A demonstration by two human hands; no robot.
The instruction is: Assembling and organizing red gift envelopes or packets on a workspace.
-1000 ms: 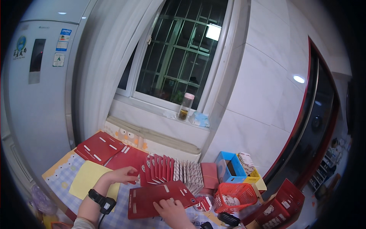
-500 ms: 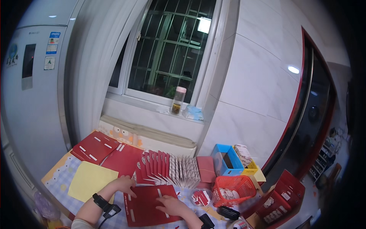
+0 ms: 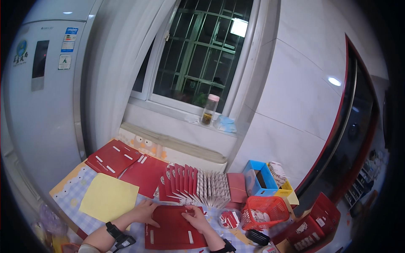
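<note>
A flat red card sheet [image 3: 173, 236] with small white strips on it lies in front of me on the checked tablecloth. My left hand [image 3: 145, 212] rests at its upper left corner, thumb spread away from the fingers. Over the sheet's upper right part is my right hand [image 3: 196, 219], thumb and forefinger brought together. Anything between those fingertips is too small to make out. Beyond the hands stands a fanned row of folded red and white patterned card pieces [image 3: 198, 185]. Beside my left forearm lies a yellow sheet [image 3: 109, 197].
More red sheets [image 3: 113, 156] lie at the far left. Toward the right are a round clear tub [image 3: 230, 219] of small red and white pieces, an orange basket [image 3: 265, 213], a blue box [image 3: 256, 179], a black object [image 3: 257, 237] and a red box [image 3: 312, 225].
The view has shifted, so the scene sits further right. My right hand has moved up the sheet, and its spread fingers have drawn together. The left hand stays at the upper left corner.
</note>
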